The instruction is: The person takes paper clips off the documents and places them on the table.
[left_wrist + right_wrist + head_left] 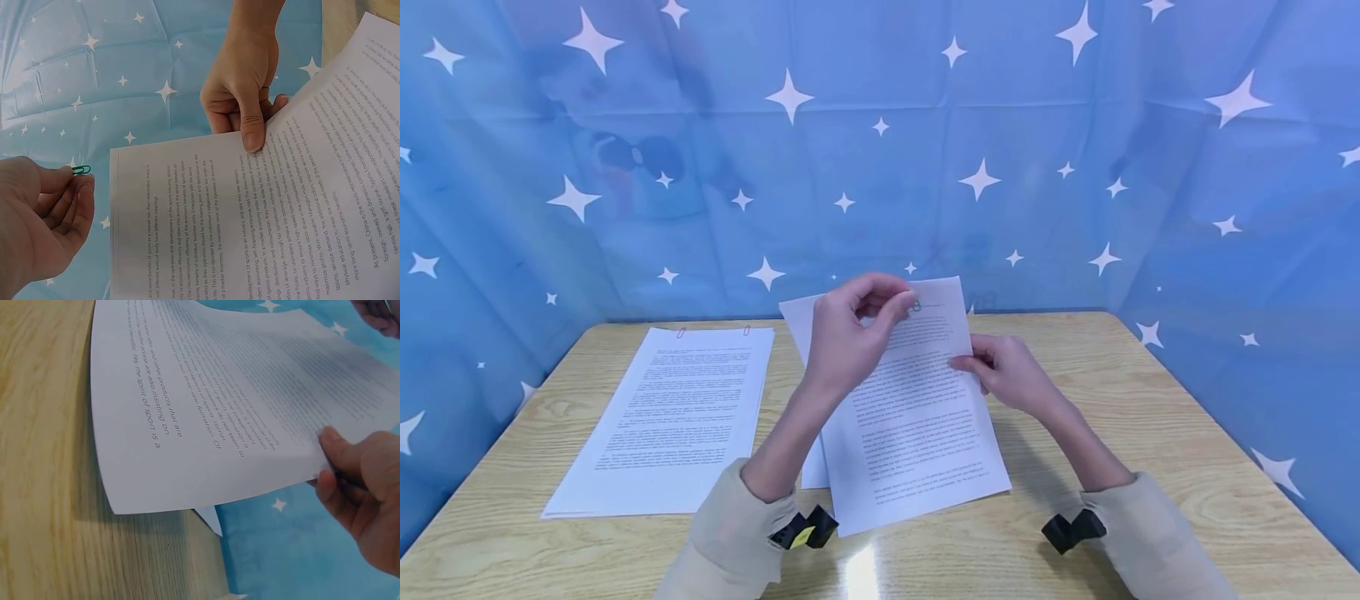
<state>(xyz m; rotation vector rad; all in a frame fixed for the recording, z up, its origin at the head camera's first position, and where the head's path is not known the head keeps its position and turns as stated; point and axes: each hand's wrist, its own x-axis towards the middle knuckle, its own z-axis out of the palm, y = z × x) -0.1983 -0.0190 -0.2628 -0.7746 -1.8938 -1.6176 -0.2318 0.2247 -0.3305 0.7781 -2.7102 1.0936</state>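
My left hand (853, 337) is raised before the top of a printed paper sheet (917, 417) and pinches a green paper clip (82, 169) between thumb and fingertips. In the left wrist view the clip is apart from the paper, beside its top edge. With thumb on the front and fingers behind, my right hand (1011, 375) grips the sheet at its right side edge. The sheet is lifted and tilted above the table, its lower part bowing in the right wrist view (187, 425).
Left on the wooden table (1150, 400) lies a stack of printed paper (662, 417), with red paper clips (682, 332) at its top edge. More white paper (814, 471) shows behind the lifted sheet. A blue star-patterned curtain (880, 167) hangs around the table's back and sides.
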